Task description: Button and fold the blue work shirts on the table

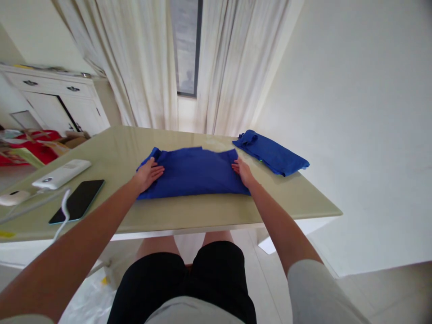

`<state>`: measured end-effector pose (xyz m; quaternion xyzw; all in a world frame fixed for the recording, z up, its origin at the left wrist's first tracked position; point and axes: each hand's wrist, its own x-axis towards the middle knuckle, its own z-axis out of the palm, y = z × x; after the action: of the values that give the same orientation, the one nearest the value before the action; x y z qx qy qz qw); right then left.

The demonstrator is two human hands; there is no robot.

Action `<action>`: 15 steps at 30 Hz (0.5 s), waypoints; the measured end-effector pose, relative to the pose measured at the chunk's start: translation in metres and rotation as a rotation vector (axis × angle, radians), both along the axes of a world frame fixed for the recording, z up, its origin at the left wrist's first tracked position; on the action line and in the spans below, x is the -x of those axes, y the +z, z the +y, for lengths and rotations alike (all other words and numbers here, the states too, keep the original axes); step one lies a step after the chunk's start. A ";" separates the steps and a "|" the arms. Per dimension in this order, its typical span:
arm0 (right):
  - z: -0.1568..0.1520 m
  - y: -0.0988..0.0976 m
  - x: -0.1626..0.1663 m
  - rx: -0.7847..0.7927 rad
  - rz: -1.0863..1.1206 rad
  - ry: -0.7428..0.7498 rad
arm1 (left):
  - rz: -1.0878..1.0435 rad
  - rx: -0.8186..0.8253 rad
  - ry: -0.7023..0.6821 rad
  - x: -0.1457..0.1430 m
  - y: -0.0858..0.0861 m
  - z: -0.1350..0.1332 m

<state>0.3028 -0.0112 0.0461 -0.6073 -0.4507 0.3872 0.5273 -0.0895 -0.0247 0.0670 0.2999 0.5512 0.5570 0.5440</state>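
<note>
Blue cloth [199,174] lies on the table [189,212], just in from its near edge, long axis running along that edge. Left hand [147,174] flat on the left end, fingers outstretched; right hand [243,171] likewise at the right end. Both touching, neither nearer; cloth spans between them. Beyond, by the table's right edge: second blue cloth [272,153], folded, set aslant.

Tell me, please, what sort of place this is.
Probably a room in a home: a phone lies on the table, long curtains hang beyond it, and a white cabinet stands at the left.
</note>
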 end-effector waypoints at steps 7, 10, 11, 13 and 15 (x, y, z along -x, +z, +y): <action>-0.051 -0.054 -0.027 -0.309 -0.883 0.065 | 1.091 -0.217 -0.161 0.071 -0.037 -0.052; -0.074 -0.056 -0.059 -0.224 -1.037 -0.137 | 1.310 -0.155 -0.136 0.098 -0.053 -0.085; -0.079 -0.057 -0.068 -0.165 -1.045 -0.168 | 1.327 -0.157 -0.139 0.101 -0.057 -0.093; -0.085 -0.058 -0.078 -0.074 -1.032 -0.141 | 1.302 -0.179 -0.145 0.101 -0.063 -0.100; -0.088 -0.056 -0.080 -0.062 -1.025 -0.051 | 1.236 -0.193 -0.159 0.096 -0.061 -0.100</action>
<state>0.3831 -0.0994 -0.0099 -0.7140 -0.6476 0.0133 0.2658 -0.1854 -0.1247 0.0058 0.6540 0.6872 0.2859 0.1353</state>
